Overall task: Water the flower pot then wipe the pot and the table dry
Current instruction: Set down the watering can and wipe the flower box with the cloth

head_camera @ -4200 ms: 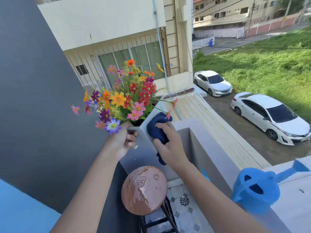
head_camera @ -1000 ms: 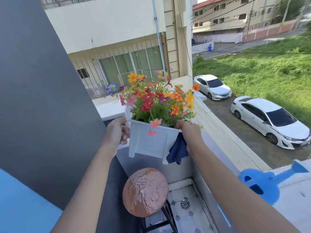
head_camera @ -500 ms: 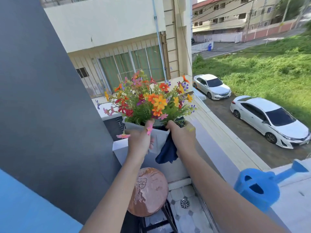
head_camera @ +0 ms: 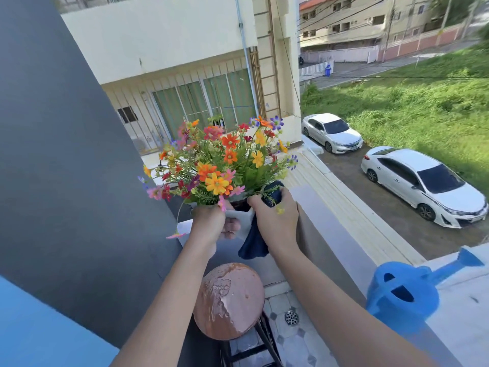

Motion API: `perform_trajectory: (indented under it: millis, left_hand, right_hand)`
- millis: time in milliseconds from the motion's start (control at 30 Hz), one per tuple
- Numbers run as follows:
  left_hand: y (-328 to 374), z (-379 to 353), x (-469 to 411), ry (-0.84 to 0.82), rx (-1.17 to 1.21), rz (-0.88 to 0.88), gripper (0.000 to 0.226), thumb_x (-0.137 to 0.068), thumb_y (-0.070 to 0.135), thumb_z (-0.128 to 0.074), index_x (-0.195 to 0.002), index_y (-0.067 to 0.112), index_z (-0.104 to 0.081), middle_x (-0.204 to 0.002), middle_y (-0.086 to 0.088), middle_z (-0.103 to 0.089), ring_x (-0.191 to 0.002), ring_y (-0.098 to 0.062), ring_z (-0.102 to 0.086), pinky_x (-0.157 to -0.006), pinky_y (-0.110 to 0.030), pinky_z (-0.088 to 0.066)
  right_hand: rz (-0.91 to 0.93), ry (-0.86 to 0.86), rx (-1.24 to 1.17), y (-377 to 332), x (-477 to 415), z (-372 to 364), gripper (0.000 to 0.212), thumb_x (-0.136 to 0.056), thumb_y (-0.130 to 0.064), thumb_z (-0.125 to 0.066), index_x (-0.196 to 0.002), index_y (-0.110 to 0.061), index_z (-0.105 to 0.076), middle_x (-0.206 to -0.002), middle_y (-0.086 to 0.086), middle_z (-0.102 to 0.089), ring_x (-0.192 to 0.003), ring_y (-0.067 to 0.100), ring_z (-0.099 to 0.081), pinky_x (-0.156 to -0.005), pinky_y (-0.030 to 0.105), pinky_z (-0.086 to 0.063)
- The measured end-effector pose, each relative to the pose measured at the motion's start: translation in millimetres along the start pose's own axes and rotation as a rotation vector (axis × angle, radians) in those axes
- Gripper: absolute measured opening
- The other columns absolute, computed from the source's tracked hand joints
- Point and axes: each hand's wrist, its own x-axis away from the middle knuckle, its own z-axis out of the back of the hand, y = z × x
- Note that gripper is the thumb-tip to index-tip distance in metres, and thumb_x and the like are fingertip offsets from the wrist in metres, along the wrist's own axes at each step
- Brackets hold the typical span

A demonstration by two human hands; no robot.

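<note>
A white square flower pot [head_camera: 244, 218] full of mixed orange, yellow and pink flowers [head_camera: 222, 165] is held up in the air above a small round table [head_camera: 230, 300]. My left hand [head_camera: 211, 223] grips the pot's near left corner. My right hand [head_camera: 277, 223] presses a dark blue cloth [head_camera: 254, 245] against the pot's right rim; the cloth's tail hangs down below the hand. The brown tabletop shows wet patches. A blue watering can [head_camera: 404, 292] rests on the ledge at the lower right.
A dark grey wall [head_camera: 66, 154] rises close on the left. A grey balcony parapet [head_camera: 333, 234] runs along the right, with a drop to a driveway and two white cars [head_camera: 423, 181] beyond. Tiled floor with a drain [head_camera: 291, 317] lies below the table.
The pot has been turned between my hands and held a little higher; my left hand shifted from the pot's left side to its near corner. The cloth stays at the right rim.
</note>
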Motion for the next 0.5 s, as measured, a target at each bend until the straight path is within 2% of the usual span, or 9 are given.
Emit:
perform_trajectory:
  millis: [67,100,133,200,267,400,433,500]
  left_hand:
    - [1.3,5.6,-2.1,-0.026,0.039,-0.019,0.018,-0.091,0.009,-0.046,-0.079,0.004,-0.059,-0.051,-0.010,-0.060,-0.036,-0.013,-0.054,-0.039,-0.019,-0.043]
    - [2.7,8.9,-3.2,-0.030,0.059,-0.028,0.020,-0.091,0.008,-0.045,-0.076,0.005,-0.057,-0.047,-0.008,-0.058,-0.036,-0.013,-0.052,-0.039,-0.018,-0.041]
    - [3.9,12.3,-4.5,-0.029,0.079,-0.037,0.022,-0.091,0.007,-0.043,-0.073,0.005,-0.056,-0.043,-0.005,-0.056,-0.036,-0.013,-0.050,-0.038,-0.017,-0.039]
    - [7.3,18.8,-5.2,-0.025,0.118,-0.042,0.027,-0.093,0.006,-0.040,-0.070,0.006,-0.055,-0.040,-0.004,-0.053,-0.036,-0.012,-0.047,-0.036,-0.016,-0.035]
    - [9.3,22.7,-2.9,-0.041,0.142,-0.037,0.030,-0.094,0.005,-0.039,-0.069,0.005,-0.055,-0.039,-0.004,-0.053,-0.034,-0.009,-0.048,-0.033,-0.015,-0.035]
    - [9.3,23.7,0.7,-0.043,0.134,-0.045,0.026,-0.093,0.004,-0.042,-0.071,0.005,-0.056,-0.041,-0.006,-0.057,-0.032,-0.008,-0.048,-0.035,-0.015,-0.036]
    - [10.4,24.3,-0.2,-0.031,0.139,-0.052,0.026,-0.093,0.004,-0.043,-0.070,0.005,-0.055,-0.041,-0.005,-0.056,-0.032,-0.008,-0.047,-0.035,-0.015,-0.036]
    - [14.5,25.5,-2.0,-0.019,0.152,-0.054,0.025,-0.091,0.006,-0.043,-0.069,0.008,-0.054,-0.040,-0.003,-0.053,-0.033,-0.009,-0.047,-0.037,-0.016,-0.036]
  right_hand:
    - [0.032,-0.017,0.003,4.5,2.4,-0.7,0.023,-0.086,-0.029,-0.069,-0.089,-0.018,-0.049,-0.078,-0.004,-0.049,-0.067,0.012,-0.045,-0.064,0.029,-0.038]
    - [0.029,-0.044,0.002,8.0,4.5,-0.7,0.017,-0.091,-0.029,-0.065,-0.101,-0.022,-0.054,-0.087,-0.006,-0.055,-0.075,0.010,-0.052,-0.069,0.029,-0.042]
    - [0.029,-0.077,0.017,13.3,7.4,0.4,0.022,-0.095,-0.027,-0.061,-0.116,-0.025,-0.055,-0.102,-0.007,-0.061,-0.090,0.009,-0.058,-0.078,0.029,-0.046]
    - [0.082,-0.126,0.111,25.2,15.0,3.9,0.042,-0.095,-0.024,-0.056,-0.136,-0.021,-0.049,-0.128,-0.002,-0.058,-0.114,0.015,-0.055,-0.097,0.033,-0.045]
    - [0.128,-0.123,0.188,37.2,20.2,8.7,0.050,-0.091,-0.026,-0.054,-0.140,-0.017,-0.047,-0.135,0.001,-0.054,-0.120,0.018,-0.052,-0.104,0.039,-0.042]
    - [0.064,-0.123,0.203,48.1,24.1,13.7,0.053,-0.090,-0.028,-0.056,-0.141,-0.016,-0.046,-0.138,0.004,-0.053,-0.122,0.020,-0.054,-0.105,0.046,-0.044]
    - [0.094,-0.128,0.197,46.9,26.0,13.1,0.048,-0.091,-0.024,-0.058,-0.137,-0.016,-0.049,-0.134,0.003,-0.055,-0.119,0.019,-0.054,-0.104,0.043,-0.044]
    - [0.199,-0.132,0.186,43.4,29.4,10.0,0.040,-0.089,-0.019,-0.061,-0.128,-0.015,-0.055,-0.123,0.000,-0.057,-0.113,0.010,-0.053,-0.100,0.027,-0.041]
